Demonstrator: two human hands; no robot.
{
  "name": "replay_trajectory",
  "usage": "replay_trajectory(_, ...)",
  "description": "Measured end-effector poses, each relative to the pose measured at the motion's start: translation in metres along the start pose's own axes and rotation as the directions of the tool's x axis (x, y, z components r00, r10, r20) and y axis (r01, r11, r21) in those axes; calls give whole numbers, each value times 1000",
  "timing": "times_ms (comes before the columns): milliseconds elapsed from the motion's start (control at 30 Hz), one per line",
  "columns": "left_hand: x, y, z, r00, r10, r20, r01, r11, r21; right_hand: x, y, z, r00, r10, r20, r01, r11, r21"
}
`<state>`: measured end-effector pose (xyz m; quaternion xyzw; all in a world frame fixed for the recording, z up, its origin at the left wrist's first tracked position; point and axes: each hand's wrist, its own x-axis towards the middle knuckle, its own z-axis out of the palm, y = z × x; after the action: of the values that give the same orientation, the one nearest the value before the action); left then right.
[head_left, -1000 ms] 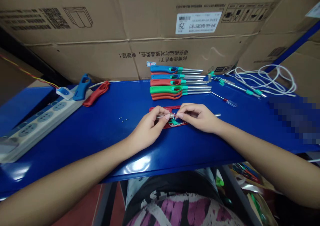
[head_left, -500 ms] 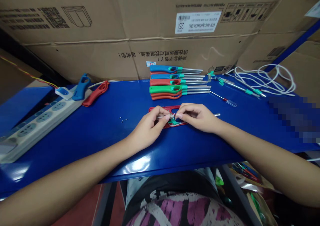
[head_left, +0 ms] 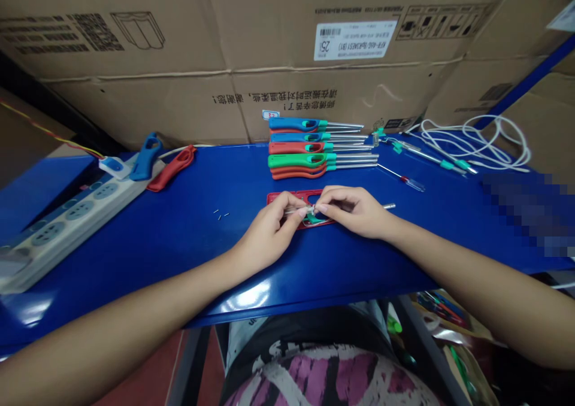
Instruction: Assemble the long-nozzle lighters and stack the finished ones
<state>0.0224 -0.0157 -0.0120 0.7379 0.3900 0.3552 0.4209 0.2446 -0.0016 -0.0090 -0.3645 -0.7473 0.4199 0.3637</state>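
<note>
Red casing [head_left: 281, 197] is seen flat beneath both hands, its green insert [head_left: 314, 219] exposed. Leftward, small pins [head_left: 220, 218] are scattered on the worktop [head_left: 179, 244]. By the left hand [head_left: 269, 226], nearly closed, a slim clear part [head_left: 291, 210] is pinched; it has been shifted slightly rightward, apparently for closer fingertip work. The right hand's [head_left: 359, 211] fingertips are pinched together, their hold too small to identify.
</note>
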Motion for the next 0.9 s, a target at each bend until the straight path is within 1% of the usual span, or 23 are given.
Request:
replay_trajectory(267, 0, 1, 1, 1000, 2, 13, -2, 1000, -10, 0, 0, 2, 1000, 10, -2, -10, 1000, 0)
replay_trajectory(533, 0, 2, 4, 1000, 11, -13, -11, 1000, 8, -1, -1, 3, 999, 15, -30, -16, 999, -35)
replay_trajectory(667, -1, 2, 4, 1000, -2, 8, 1, 1000, 28, -1, -2, 4, 1000, 21, -23, -22, 999, -41)
replay_trajectory(767, -1, 2, 2, 1000, 5, 16, -6, 1000, 27, 0, -2, 4, 999, 37, -13, -37, 999, -28)
replay_trajectory(900, -1, 4, 0, 1000, 13, 4, -13, 1000, 23, 3, -5, 3, 996, 81, -31, -80, 996, 32)
